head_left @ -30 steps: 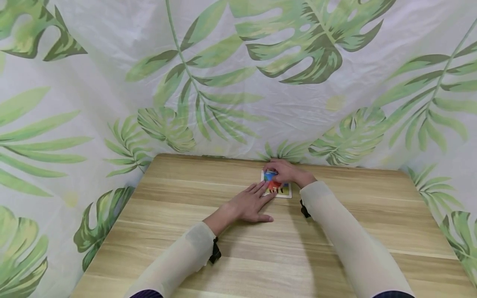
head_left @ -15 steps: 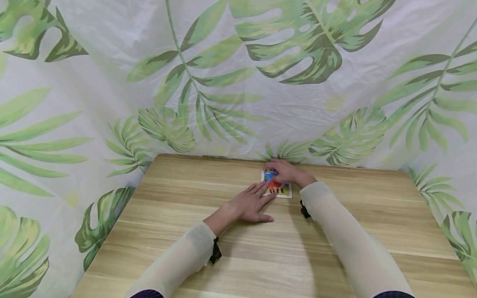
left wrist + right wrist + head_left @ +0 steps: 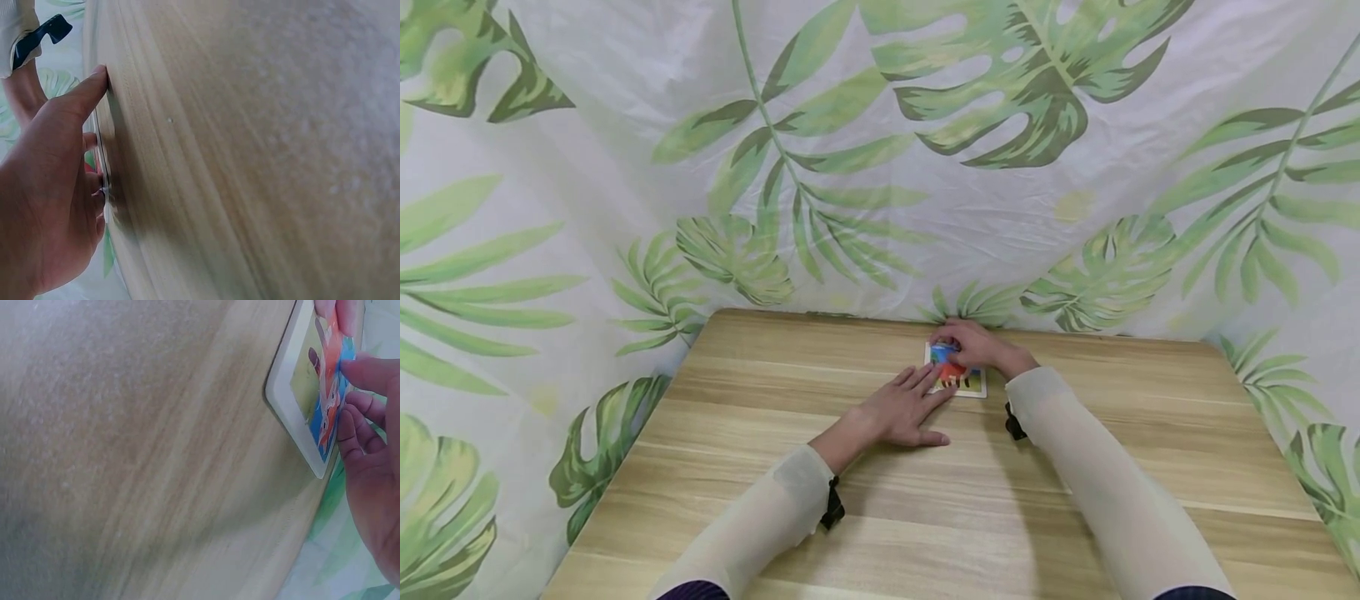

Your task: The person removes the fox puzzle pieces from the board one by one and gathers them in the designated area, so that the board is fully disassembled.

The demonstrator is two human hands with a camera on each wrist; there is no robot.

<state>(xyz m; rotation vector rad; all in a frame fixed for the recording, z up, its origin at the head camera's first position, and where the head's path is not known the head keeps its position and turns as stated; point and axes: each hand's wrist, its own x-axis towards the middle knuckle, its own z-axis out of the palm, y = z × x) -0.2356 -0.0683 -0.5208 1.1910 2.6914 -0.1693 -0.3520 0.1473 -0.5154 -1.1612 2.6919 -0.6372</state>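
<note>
A small picture board (image 3: 974, 384) with a white border and rounded corners lies flat on the table near its far edge. Its picture shows an orange-red animal on blue, green and yellow. My left hand (image 3: 904, 414) lies spread, its straight fingertips resting on the board's lower left part. From the far right, my right hand (image 3: 973, 343) bends over the upper part. In the right wrist view its thumb and curled fingers (image 3: 351, 434) meet at the picture, pinching at its surface, while two left fingertips show at the top. The right hand hides part of the picture.
The wood-grain table (image 3: 760, 400) reaches back to a hanging cloth (image 3: 850, 208) printed with green leaves. Both forearms have pale sleeves (image 3: 1097, 467), with a dark wrist mount (image 3: 832, 506) under the left cuff.
</note>
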